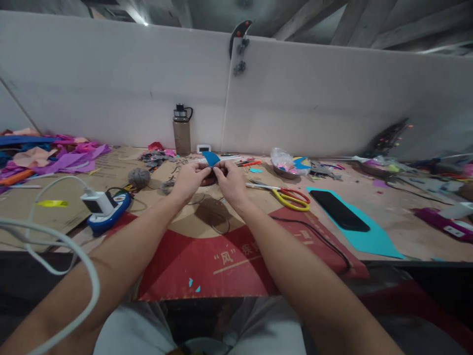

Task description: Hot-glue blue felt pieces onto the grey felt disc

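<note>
Both my hands meet above the middle of the cardboard-covered table (391, 217). My left hand (189, 178) and my right hand (232, 180) are closed in a pinch on a small blue paper piece (211, 158), which sticks up between the fingertips. Something dark shows just under the paper between the hands; I cannot make out what it is. Yellow-and-red scissors (290, 196) lie on the table just right of my right hand.
A black phone (338, 210) rests on a cyan sheet (373, 239) at right. A charger on a blue power strip (107, 209) and a white cable (55, 246) sit at left, with a yarn ball (139, 177), purple paper scraps (62, 160) and a bottle (181, 130) behind.
</note>
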`<action>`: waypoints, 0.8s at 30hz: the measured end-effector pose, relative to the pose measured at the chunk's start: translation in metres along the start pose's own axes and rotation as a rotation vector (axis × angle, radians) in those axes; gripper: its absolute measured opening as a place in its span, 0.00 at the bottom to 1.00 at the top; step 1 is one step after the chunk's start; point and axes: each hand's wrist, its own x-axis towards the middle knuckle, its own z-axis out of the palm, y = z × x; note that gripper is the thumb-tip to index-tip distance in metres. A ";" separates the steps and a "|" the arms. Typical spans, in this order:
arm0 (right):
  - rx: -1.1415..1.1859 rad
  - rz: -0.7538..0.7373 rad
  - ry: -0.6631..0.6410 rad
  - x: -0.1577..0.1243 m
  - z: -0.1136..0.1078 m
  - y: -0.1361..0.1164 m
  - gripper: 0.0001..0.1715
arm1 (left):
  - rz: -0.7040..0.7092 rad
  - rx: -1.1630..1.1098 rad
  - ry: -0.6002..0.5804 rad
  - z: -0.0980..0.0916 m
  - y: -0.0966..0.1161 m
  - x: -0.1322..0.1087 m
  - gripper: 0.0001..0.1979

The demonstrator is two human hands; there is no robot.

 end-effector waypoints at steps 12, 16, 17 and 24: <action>0.035 -0.039 0.014 0.001 -0.001 0.005 0.07 | 0.037 -0.042 -0.076 0.000 0.004 -0.002 0.11; 0.025 -0.070 -0.004 0.001 -0.002 0.004 0.07 | 0.020 -0.069 -0.012 -0.003 0.001 0.002 0.09; 0.022 -0.076 -0.008 0.001 -0.002 0.004 0.07 | 0.008 -0.079 0.009 -0.004 0.001 0.003 0.09; 0.012 -0.087 -0.176 -0.002 -0.001 0.006 0.12 | 0.002 -0.141 0.173 -0.012 0.008 0.006 0.04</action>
